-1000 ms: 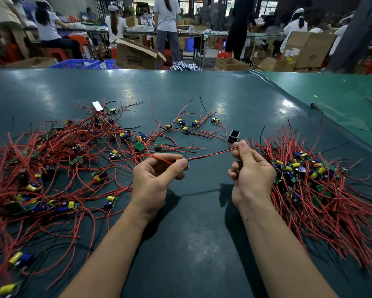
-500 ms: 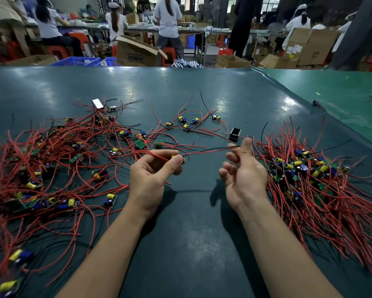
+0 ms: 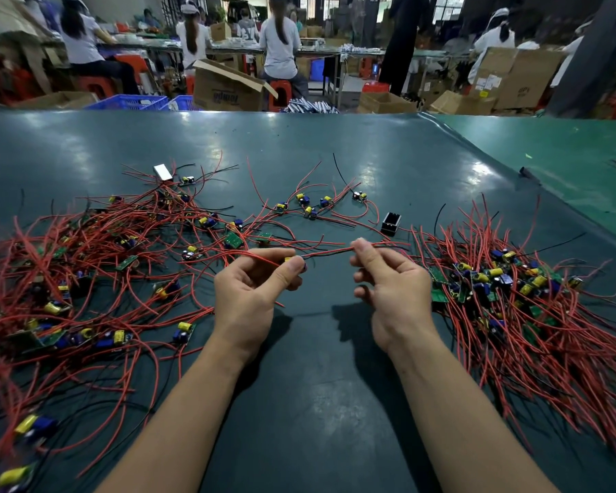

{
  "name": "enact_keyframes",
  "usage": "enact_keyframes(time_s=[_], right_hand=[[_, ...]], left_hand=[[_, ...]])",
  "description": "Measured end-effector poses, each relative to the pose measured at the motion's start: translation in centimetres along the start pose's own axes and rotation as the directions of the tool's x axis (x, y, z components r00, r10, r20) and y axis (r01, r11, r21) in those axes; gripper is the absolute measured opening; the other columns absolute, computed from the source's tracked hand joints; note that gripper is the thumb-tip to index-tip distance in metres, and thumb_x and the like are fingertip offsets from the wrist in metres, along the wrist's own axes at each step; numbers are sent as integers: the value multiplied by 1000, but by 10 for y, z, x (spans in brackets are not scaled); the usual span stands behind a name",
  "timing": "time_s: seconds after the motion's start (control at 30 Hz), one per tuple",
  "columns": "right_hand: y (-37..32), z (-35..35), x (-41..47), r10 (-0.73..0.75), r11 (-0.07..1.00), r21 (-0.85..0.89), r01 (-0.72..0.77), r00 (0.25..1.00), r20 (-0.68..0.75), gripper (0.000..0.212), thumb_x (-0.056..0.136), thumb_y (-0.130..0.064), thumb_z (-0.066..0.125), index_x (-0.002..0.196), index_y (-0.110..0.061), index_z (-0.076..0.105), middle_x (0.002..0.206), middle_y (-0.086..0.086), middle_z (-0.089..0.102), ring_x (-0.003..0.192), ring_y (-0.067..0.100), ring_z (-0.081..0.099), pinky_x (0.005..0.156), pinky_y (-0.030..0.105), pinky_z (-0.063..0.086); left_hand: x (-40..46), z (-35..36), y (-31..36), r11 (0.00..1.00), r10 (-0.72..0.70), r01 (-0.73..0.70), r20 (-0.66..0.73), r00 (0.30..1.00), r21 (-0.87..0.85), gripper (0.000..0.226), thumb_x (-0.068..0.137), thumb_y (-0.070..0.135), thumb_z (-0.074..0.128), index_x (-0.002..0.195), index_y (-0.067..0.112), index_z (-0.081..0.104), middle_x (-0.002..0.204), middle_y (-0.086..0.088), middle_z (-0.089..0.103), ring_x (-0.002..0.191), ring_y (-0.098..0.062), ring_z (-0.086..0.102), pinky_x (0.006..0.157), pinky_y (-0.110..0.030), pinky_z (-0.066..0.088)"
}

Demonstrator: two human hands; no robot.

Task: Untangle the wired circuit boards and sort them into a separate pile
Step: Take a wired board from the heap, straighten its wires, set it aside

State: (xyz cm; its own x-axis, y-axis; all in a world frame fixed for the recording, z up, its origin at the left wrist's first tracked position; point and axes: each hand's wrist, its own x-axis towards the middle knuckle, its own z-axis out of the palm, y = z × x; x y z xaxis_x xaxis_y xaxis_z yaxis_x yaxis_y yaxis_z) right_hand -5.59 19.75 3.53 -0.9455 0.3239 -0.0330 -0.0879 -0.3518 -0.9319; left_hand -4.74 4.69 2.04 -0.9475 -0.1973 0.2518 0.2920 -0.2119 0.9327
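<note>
the left hand [image 3: 253, 290] is curled around a small circuit board [image 3: 291, 260], thumb pressed along its near side so that only a yellow part and a bit of blue show past the fingers. its red wires [image 3: 329, 251] run across the gap to the right hand [image 3: 393, 279], which pinches them between thumb and forefinger while the other fingers curl loosely below. both hands hang above the dark green tabletop [image 3: 317, 403], close together but not touching, the wires stretched nearly level between them.

to the left of the left hand sprawls the tangled heap [image 3: 86, 279] of boards and red leads, spreading out toward the near edge. just right of the right hand lies the sorted pile [image 3: 512, 290], boards bunched together and wires fanning away from them. beyond the right hand's fingertips sits a small black box [image 3: 391, 222], open at the top. beyond the left hand a few loose boards [image 3: 308, 204] lie scattered, and farther off to the left a small white block [image 3: 163, 172]. past the tabletop's far edge, cardboard boxes [image 3: 228, 85] and people at benches.
</note>
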Motion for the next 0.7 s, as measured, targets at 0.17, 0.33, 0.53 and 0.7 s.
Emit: enact_keyframes(time_s=[0.17,0.33,0.53,0.7], right_hand=[[-6,-13,9,-9,991,126,32,984,-180,17,91,-17,69,74,-14,70,61,-5,65,45,5,49,38,18,39],[-1,-15,11,-53,999,-12,52,978,-203,26,96,-22,63,73,-12,69,57,-5,61,41,8,49,36,19,37],[-12,-13,7,130,931,337,-141,990,55,57,95,-44,52,49,-14,66,47,0,47,40,13,40,39,18,31],[-9,-11,4,215,958,146,-247,954,208,55,93,-54,51,61,-12,69,51,-1,40,35,9,31,37,15,23]], left_hand=[[2,-3,-3,1000,-6,6,-17,1000,-24,19,74,16,75,90,8,71,77,-11,73,64,-18,64,67,-25,54],[3,-2,-9,1000,-11,10,-35,999,-19,10,86,5,67,93,12,67,77,-4,73,68,-15,66,68,-23,54],[9,-3,-3,960,-152,131,-71,986,-247,27,103,12,41,97,6,67,66,-1,64,58,-10,57,55,-19,47],[6,-1,3,871,-310,398,308,900,-287,40,93,30,46,102,-1,69,51,-1,39,45,-12,31,46,-23,30]])
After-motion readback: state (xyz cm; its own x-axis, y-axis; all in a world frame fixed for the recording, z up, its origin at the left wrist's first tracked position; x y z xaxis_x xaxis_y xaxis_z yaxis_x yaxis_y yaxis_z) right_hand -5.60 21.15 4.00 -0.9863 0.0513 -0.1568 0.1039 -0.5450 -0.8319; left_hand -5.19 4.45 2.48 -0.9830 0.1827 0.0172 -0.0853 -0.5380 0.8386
